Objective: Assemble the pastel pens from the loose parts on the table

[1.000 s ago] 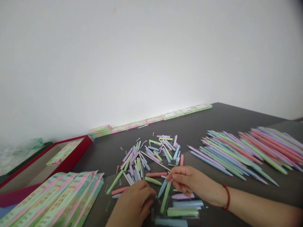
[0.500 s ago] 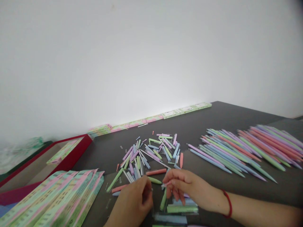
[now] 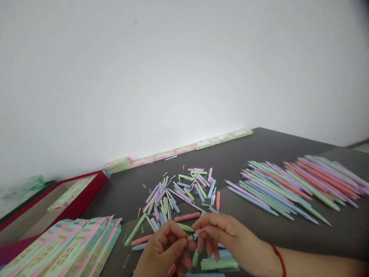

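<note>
**Two bare hands at the near side of the table, fingertips almost meeting.** The right hand [image 3: 220, 234] is half closed, its thumb and forefinger pinching what appears to be a small pink plastic piece [image 3: 200, 231]. The piece lies roughly side to side, its long axis pointing toward the left hand [image 3: 164, 248], and sits nearer the right hand. The left hand is curled, fingertips drawn together; the fingers hide whether it holds anything. Just above the hands lies a slim green pen barrel [image 3: 185, 227]. Beyond it, a coral pen barrel [image 3: 187, 217] borders a loose heap of pastel pen parts [image 3: 178, 196]. Below the hands is a green pen in a clear plastic sleeve [image 3: 219, 264]. Far right: a fan of long pastel pens [image 3: 288, 188]. Left: stacked pink-and-green paper cards [image 3: 66, 246] beside a red-rimmed tray [image 3: 95, 190], off the dark grey table [image 3: 276, 144].
</note>
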Demonstrator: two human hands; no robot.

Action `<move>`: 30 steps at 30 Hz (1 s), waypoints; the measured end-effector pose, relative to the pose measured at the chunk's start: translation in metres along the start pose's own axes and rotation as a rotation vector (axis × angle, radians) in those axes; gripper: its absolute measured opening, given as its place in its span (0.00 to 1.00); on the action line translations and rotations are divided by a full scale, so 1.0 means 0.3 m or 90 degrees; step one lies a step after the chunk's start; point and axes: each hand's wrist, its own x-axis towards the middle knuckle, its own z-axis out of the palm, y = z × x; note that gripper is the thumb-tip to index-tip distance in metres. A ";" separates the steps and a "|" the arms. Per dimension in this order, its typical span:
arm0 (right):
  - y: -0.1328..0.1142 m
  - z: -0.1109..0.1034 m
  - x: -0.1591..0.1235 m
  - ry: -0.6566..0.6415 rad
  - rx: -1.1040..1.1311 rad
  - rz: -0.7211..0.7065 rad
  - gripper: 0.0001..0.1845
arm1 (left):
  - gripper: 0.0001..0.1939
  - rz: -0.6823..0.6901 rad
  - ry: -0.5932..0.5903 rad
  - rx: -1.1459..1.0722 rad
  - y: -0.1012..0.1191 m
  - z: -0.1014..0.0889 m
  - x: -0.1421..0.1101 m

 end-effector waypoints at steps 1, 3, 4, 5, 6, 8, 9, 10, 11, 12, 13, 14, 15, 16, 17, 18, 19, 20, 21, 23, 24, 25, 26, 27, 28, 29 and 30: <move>-0.001 0.003 -0.002 0.003 -0.016 -0.004 0.17 | 0.12 0.004 0.006 0.002 0.000 0.000 0.002; -0.002 0.006 -0.007 0.010 -0.063 -0.014 0.17 | 0.14 0.013 0.004 0.008 -0.001 0.001 0.004; -0.001 0.006 -0.009 0.014 -0.088 -0.020 0.16 | 0.15 0.018 -0.002 0.011 -0.002 0.002 0.005; 0.000 0.006 -0.011 0.015 -0.112 -0.028 0.16 | 0.15 0.021 -0.013 0.014 -0.003 0.004 0.004; 0.001 0.006 -0.013 0.014 -0.134 -0.034 0.16 | 0.15 0.027 -0.023 0.014 -0.005 0.007 0.003; 0.000 0.004 -0.017 0.005 -0.168 -0.046 0.16 | 0.15 0.036 -0.034 0.010 -0.007 0.013 -0.001; -0.002 0.004 -0.019 -0.004 -0.181 -0.051 0.17 | 0.15 0.039 -0.036 0.009 -0.008 0.017 -0.003; -0.004 0.004 -0.021 -0.014 -0.190 -0.056 0.17 | 0.15 0.041 -0.038 0.011 -0.008 0.020 -0.005; -0.005 0.003 -0.022 -0.020 -0.195 -0.059 0.17 | 0.16 0.042 -0.038 0.015 -0.007 0.023 -0.006; -0.006 0.003 -0.023 -0.024 -0.198 -0.060 0.17 | 0.16 0.042 -0.038 0.018 -0.006 0.025 -0.007; -0.006 0.003 -0.023 -0.025 -0.198 -0.063 0.18 | 0.16 0.041 -0.036 0.020 -0.006 0.025 -0.006; -0.004 0.002 -0.022 -0.019 -0.197 -0.065 0.18 | 0.16 0.045 -0.031 0.019 -0.005 0.025 -0.005; -0.002 0.001 -0.020 -0.009 -0.193 -0.066 0.18 | 0.17 0.048 -0.024 0.020 -0.005 0.023 -0.004; 0.001 0.000 -0.019 0.003 -0.186 -0.068 0.19 | 0.17 0.051 -0.018 0.020 -0.006 0.021 -0.002; 0.005 -0.001 -0.017 0.011 -0.181 -0.071 0.19 | 0.17 0.051 -0.013 0.023 -0.007 0.020 0.000; 0.010 -0.002 -0.016 0.015 -0.179 -0.075 0.19 | 0.17 0.050 -0.010 0.029 -0.008 0.018 0.001; 0.014 -0.004 -0.015 0.016 -0.180 -0.080 0.19 | 0.17 0.047 -0.012 0.033 -0.010 0.018 0.002; 0.019 -0.005 -0.014 0.012 -0.184 -0.084 0.19 | 0.17 0.046 -0.014 0.035 -0.012 0.018 0.002; 0.022 -0.007 -0.014 0.007 -0.191 -0.089 0.19 | 0.17 0.044 -0.017 0.035 -0.013 0.019 0.002; 0.027 -0.009 -0.015 -0.001 -0.201 -0.092 0.18 | 0.17 0.045 -0.021 0.030 -0.015 0.022 0.000; 0.028 -0.009 -0.015 -0.003 -0.202 -0.091 0.18 | 0.17 0.049 -0.017 0.025 -0.015 0.024 -0.001; 0.027 -0.009 -0.015 -0.004 -0.200 -0.089 0.18 | 0.17 0.052 -0.012 0.022 -0.015 0.024 -0.002; 0.024 -0.008 -0.015 -0.002 -0.194 -0.086 0.17 | 0.17 0.055 -0.005 0.020 -0.015 0.024 -0.002; 0.021 -0.007 -0.015 0.000 -0.183 -0.082 0.17 | 0.18 0.056 0.002 0.020 -0.014 0.022 -0.002; 0.016 -0.005 -0.014 0.005 -0.169 -0.077 0.17 | 0.18 0.058 0.008 0.023 -0.014 0.020 -0.002; 0.011 -0.003 -0.014 0.006 -0.156 -0.069 0.17 | 0.18 0.059 0.013 0.027 -0.014 0.018 -0.001; 0.005 -0.001 -0.014 0.007 -0.146 -0.062 0.16 | 0.18 0.059 0.014 0.031 -0.014 0.015 -0.001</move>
